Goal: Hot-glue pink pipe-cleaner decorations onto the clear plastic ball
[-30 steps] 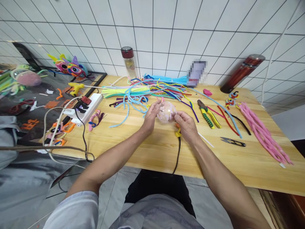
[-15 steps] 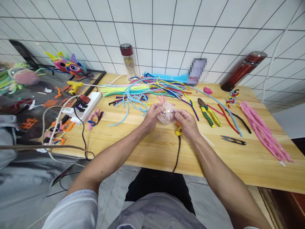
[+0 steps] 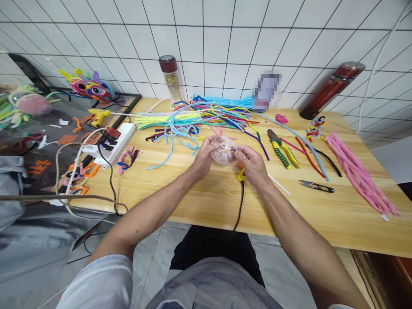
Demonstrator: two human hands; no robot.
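A small clear ball with pink stuff inside sits between both my hands above the wooden table. My left hand grips its left side with curled fingers. My right hand pinches its right side. Under my right hand lies a yellow glue gun with a black cord running off the table's front edge. Behind the ball spreads a heap of coloured pipe cleaners.
Green-handled pliers, small snips and a bundle of pink pipe cleaners lie to the right. A white power strip with cables sits left. Two bottles stand by the tiled wall.
Both hands and the ball have stayed nearly in place, with the fingers shifting slightly around the ball. The view has tilted a little.
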